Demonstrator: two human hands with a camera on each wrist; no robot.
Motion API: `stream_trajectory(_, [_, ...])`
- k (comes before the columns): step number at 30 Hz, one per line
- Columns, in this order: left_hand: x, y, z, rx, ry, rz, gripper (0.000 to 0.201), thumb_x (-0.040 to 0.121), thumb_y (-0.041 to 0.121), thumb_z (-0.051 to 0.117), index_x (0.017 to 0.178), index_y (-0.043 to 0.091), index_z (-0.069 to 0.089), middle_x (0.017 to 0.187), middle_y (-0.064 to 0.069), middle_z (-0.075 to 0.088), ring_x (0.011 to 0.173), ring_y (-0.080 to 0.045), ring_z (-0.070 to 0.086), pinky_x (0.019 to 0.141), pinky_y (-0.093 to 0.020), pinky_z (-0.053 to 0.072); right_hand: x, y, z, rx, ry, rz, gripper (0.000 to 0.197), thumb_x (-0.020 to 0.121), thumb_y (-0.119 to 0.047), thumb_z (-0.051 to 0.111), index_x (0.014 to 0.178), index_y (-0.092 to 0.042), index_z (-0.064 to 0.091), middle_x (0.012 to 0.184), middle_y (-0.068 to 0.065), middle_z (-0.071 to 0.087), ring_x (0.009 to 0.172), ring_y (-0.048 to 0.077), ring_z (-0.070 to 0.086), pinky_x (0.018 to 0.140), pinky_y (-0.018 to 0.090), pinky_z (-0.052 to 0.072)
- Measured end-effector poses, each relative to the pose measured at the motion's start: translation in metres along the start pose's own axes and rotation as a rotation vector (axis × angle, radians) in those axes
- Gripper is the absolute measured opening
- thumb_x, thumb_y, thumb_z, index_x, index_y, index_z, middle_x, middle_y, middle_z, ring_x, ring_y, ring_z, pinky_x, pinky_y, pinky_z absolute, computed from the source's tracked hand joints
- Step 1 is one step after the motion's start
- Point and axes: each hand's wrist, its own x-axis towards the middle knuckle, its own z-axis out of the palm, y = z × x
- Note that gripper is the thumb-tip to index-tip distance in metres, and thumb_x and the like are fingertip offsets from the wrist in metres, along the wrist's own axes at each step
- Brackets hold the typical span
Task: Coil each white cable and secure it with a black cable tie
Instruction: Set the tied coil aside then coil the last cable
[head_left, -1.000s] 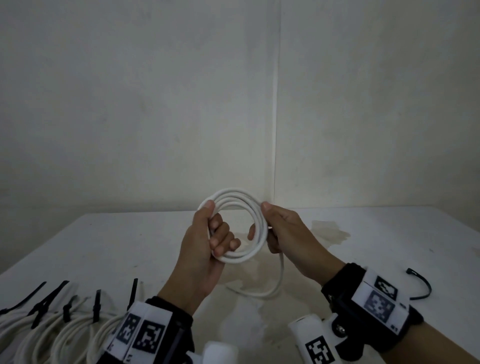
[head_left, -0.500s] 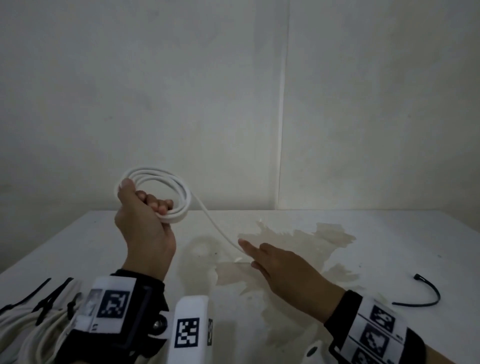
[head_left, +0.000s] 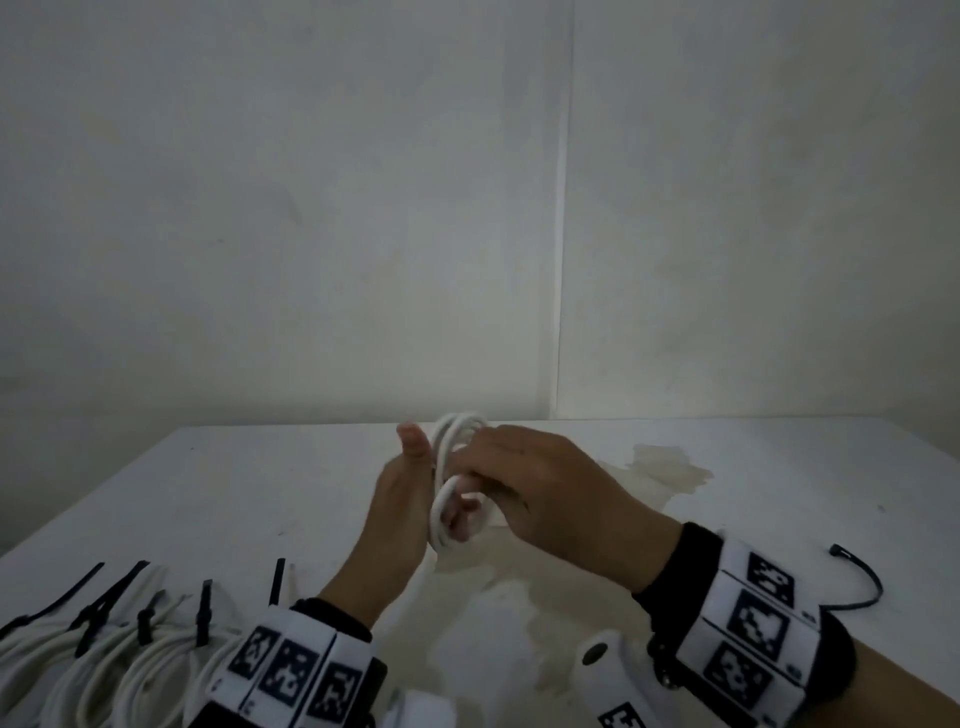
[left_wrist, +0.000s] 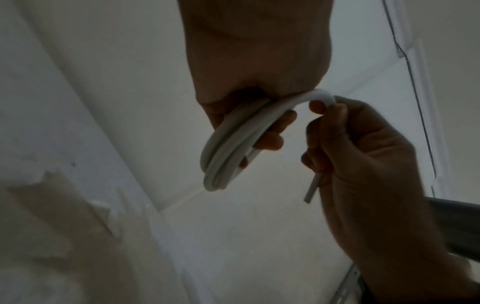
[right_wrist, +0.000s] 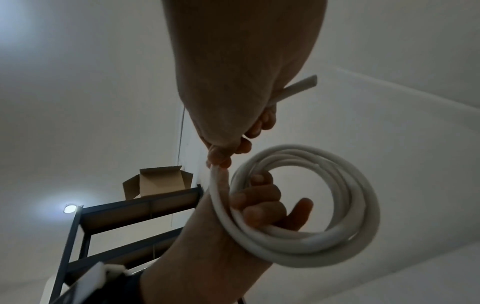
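Note:
A white cable (head_left: 448, 467) is wound into a small coil held upright above the table's middle. My left hand (head_left: 405, 499) grips the coil, fingers curled through its loops (right_wrist: 259, 201) and thumb up. My right hand (head_left: 530, 483) lies over the coil's right side and pinches the cable's last stretch (left_wrist: 322, 98), the cut end (right_wrist: 301, 86) sticking out past the palm. The coil (left_wrist: 226, 148) hangs below my left palm, several loops (right_wrist: 324, 207) thick. One loose black cable tie (head_left: 865, 582) lies curled on the table at the right, beyond my right wrist.
Several coiled white cables with black ties (head_left: 104, 639) lie in a row at the table's near left. The white table (head_left: 208, 493) has a pale stain (head_left: 667, 462) right of centre. Walls stand close behind. A dark shelf with a cardboard box (right_wrist: 155, 183) shows in the right wrist view.
My left hand brought the coil from up at the left down to the centre. My right hand left the table, came to the coil and took hold of the cable's free end.

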Motion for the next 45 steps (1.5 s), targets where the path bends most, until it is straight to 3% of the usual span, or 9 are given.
stream_trajectory(5, [-0.013,0.005,0.011,-0.185,-0.244,-0.113,0.073,0.060,0.067,0.006,0.044,0.011,0.050,0.031,-0.002,0.037,0.026,-0.010,0.037,0.038,-0.021,0.043,-0.001,0.005,-0.013,0.240,0.024,0.302,0.010,0.082,-0.016,0.065,0.082,-0.007,0.061,0.075,0.003,0.064,0.067,0.013,0.053,0.059,0.017,0.040])
stream_trajectory(9, [-0.016,0.011,0.013,-0.101,-0.300,-0.119,0.060,0.067,0.066,0.029,0.057,0.009,0.044,0.034,0.002,0.033,0.030,-0.009,0.028,0.041,-0.022,0.030,-0.001,0.012,-0.022,0.264,0.068,0.343,0.026,0.082,-0.030,0.060,0.079,-0.005,0.060,0.073,0.003,0.061,0.067,0.013,0.053,0.060,0.017,0.041])
stream_trajectory(15, [-0.020,0.023,0.015,-0.181,-0.324,-0.178,0.042,0.072,0.047,0.042,0.055,0.009,0.040,0.031,0.002,0.028,0.025,-0.009,0.023,0.037,-0.020,0.032,-0.002,0.027,-0.031,0.241,0.081,0.317,0.018,0.087,-0.014,0.054,0.085,-0.003,0.069,0.076,-0.001,0.057,0.069,0.001,0.049,0.065,0.009,0.038])
stream_trajectory(19, [-0.019,0.025,0.012,-0.253,-0.340,-0.216,0.038,0.072,0.043,0.047,0.056,0.010,0.037,0.031,0.002,0.025,0.025,-0.009,0.021,0.036,-0.020,0.032,-0.005,0.029,-0.034,0.103,0.069,0.311,0.030,0.084,-0.033,0.053,0.088,-0.011,0.072,0.081,-0.007,0.048,0.077,0.009,0.044,0.073,0.019,0.038])
stream_trajectory(28, [-0.017,0.018,0.010,-0.320,-0.392,-0.344,0.057,0.091,0.045,0.032,0.045,0.013,0.042,0.030,0.003,0.024,0.022,-0.008,0.019,0.033,-0.016,0.028,-0.007,0.025,-0.033,0.224,0.088,0.469,0.013,0.077,-0.015,0.070,0.086,-0.007,0.074,0.068,-0.017,0.047,0.065,-0.005,0.049,0.062,0.006,0.035])
stream_trajectory(31, [-0.016,0.017,0.007,-0.395,-0.389,-0.366,0.060,0.092,0.045,0.029,0.043,0.012,0.043,0.028,0.002,0.024,0.020,-0.007,0.019,0.032,-0.014,0.027,-0.011,0.019,-0.031,0.338,0.030,0.568,0.016,0.087,-0.015,0.061,0.096,-0.009,0.072,0.077,-0.012,0.056,0.072,0.002,0.055,0.065,0.010,0.041])
stream_trajectory(35, [-0.016,0.017,0.005,-0.466,-0.382,-0.384,0.057,0.089,0.042,0.032,0.042,0.011,0.043,0.027,0.002,0.024,0.019,-0.008,0.019,0.030,-0.013,0.027,-0.014,0.008,-0.034,0.594,-0.036,0.725,0.033,0.087,-0.035,0.054,0.100,-0.009,0.069,0.098,0.004,0.059,0.094,0.019,0.059,0.087,0.032,0.046])
stream_trajectory(39, [-0.014,0.017,0.005,-0.488,-0.361,-0.399,0.060,0.091,0.040,0.030,0.040,0.012,0.044,0.026,0.002,0.023,0.018,-0.008,0.018,0.029,-0.013,0.027,-0.015,0.004,-0.033,0.393,-0.194,0.616,0.058,0.073,-0.034,0.074,0.124,-0.014,0.056,0.108,-0.004,0.052,0.097,0.008,0.055,0.087,0.017,0.045])
stream_trajectory(45, [-0.014,0.017,0.002,-0.389,-0.400,-0.408,0.060,0.093,0.036,0.026,0.041,0.012,0.043,0.027,0.002,0.023,0.019,-0.008,0.019,0.031,-0.013,0.028,-0.018,0.005,-0.026,0.230,-0.047,0.369,0.065,0.077,-0.022,0.067,0.134,-0.004,0.042,0.124,0.002,0.040,0.114,-0.002,0.040,0.098,0.003,0.028])
